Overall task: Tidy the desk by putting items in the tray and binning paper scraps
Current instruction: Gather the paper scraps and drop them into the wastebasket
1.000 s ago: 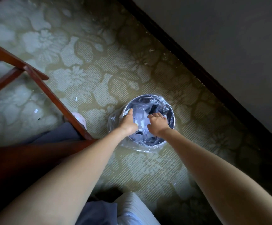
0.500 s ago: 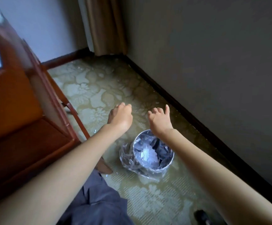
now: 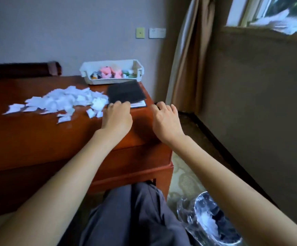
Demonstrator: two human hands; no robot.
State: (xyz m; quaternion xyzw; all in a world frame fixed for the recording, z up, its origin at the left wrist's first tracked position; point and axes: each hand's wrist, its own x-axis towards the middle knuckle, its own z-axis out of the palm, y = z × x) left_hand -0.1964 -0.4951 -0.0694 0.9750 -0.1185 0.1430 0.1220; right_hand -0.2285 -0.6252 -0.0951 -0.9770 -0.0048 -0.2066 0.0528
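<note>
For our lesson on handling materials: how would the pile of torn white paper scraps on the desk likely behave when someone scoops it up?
The paper scraps are small, thin, separate pieces, so they are probably very light and floppy. Lying loose and spread across the desk, they would likely scatter or slip between fingers rather than lift as one clump. Strays at the edge may get left behind.

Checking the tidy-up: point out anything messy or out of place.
Torn white paper scraps lie strewn across the desk left of the black folder, not yet in the lined bin on the floor. Nothing looks damaged.
</note>
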